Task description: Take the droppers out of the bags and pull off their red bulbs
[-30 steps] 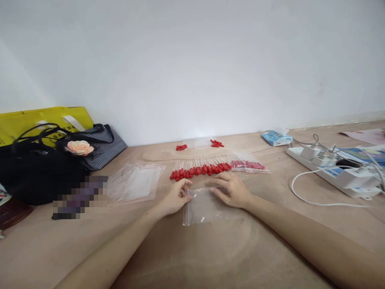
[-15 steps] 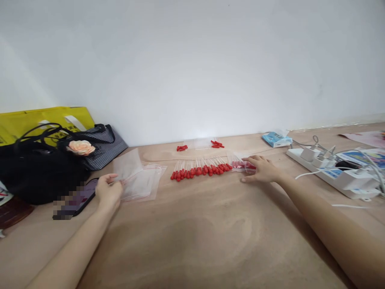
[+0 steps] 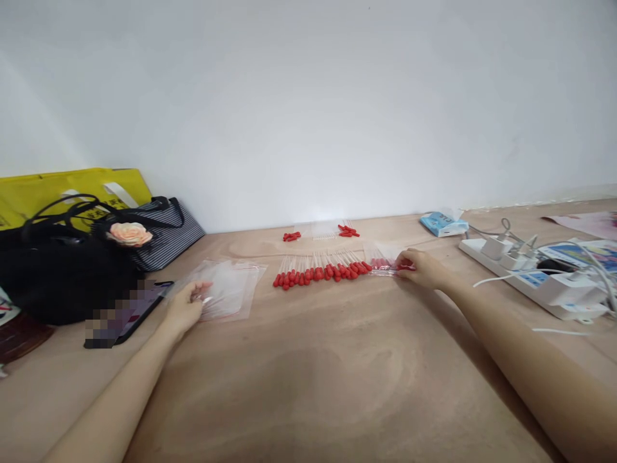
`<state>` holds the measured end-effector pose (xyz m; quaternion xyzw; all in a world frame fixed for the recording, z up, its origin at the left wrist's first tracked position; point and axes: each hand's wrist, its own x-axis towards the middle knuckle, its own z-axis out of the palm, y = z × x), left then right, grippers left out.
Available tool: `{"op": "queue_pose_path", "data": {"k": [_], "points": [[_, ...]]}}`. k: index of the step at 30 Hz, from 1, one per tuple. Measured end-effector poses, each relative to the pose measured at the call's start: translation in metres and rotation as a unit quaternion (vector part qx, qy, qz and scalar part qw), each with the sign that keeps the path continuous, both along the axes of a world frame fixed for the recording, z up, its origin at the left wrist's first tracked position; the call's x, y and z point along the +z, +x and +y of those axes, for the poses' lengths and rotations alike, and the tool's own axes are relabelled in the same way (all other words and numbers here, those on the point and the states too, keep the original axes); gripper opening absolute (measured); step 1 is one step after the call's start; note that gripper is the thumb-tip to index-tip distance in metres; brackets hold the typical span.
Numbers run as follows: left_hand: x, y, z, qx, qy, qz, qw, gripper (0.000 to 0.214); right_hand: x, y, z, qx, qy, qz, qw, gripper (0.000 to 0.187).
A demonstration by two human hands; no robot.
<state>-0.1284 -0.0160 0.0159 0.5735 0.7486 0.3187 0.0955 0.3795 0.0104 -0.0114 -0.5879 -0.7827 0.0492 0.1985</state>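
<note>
My left hand (image 3: 187,306) rests on the near edge of a stack of clear zip bags (image 3: 226,292) at the left, fingers curled onto the top bag. My right hand (image 3: 423,268) is stretched out to the right end of a row of red-bulbed clear droppers (image 3: 321,272), its fingers pinched on a clear bag filled with red droppers (image 3: 383,265) lying there. Farther back, by the wall, lie two small groups of red droppers (image 3: 321,233).
A black handbag (image 3: 58,270), a striped bag with a peach flower (image 3: 154,235) and a yellow bag (image 3: 72,186) sit at the left, with a phone (image 3: 128,314) beside them. A white power strip with plugs and cables (image 3: 535,273) and a blue tissue pack (image 3: 443,222) lie at the right.
A second ago both hands were pressing a zip bag in front of me. The left hand has gone to the bag stack and lowered a bag; the right has reached to the filled bag.
</note>
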Motion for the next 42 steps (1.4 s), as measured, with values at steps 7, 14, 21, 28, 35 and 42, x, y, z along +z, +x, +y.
{"op": "queue_pose_path", "data": {"k": [7, 14, 21, 28, 35, 42], "points": [[0.01, 0.003, -0.007, 0.008, -0.017, 0.088, 0.996, 0.044, -0.003, -0.002, 0.0, -0.026, -0.034, 0.038, 0.998, 0.014], [0.007, 0.021, -0.011, -0.014, 0.139, 0.205, 0.969, 0.032, 0.024, 0.005, -0.004, -0.05, 0.031, 0.374, 0.925, 0.031], [0.0, 0.07, -0.018, -0.202, 0.152, -0.065, 0.965, 0.023, 0.065, -0.05, -0.035, 0.043, -0.128, 0.536, 0.833, 0.035], [0.0, 0.157, -0.048, -0.4, -0.164, -0.36, 0.827, 0.041, 0.06, -0.128, -0.072, 0.02, -0.128, 0.337, 0.933, 0.021], [-0.011, 0.185, -0.046, -0.393, -0.182, -0.445, 0.784, 0.041, 0.021, -0.172, -0.076, 0.008, 0.02, 0.177, 0.984, 0.011], [-0.019, 0.182, -0.038, -0.389, -0.201, -0.447, 0.78, 0.044, 0.018, -0.158, -0.058, 0.13, 0.041, 0.178, 0.975, 0.018]]}}
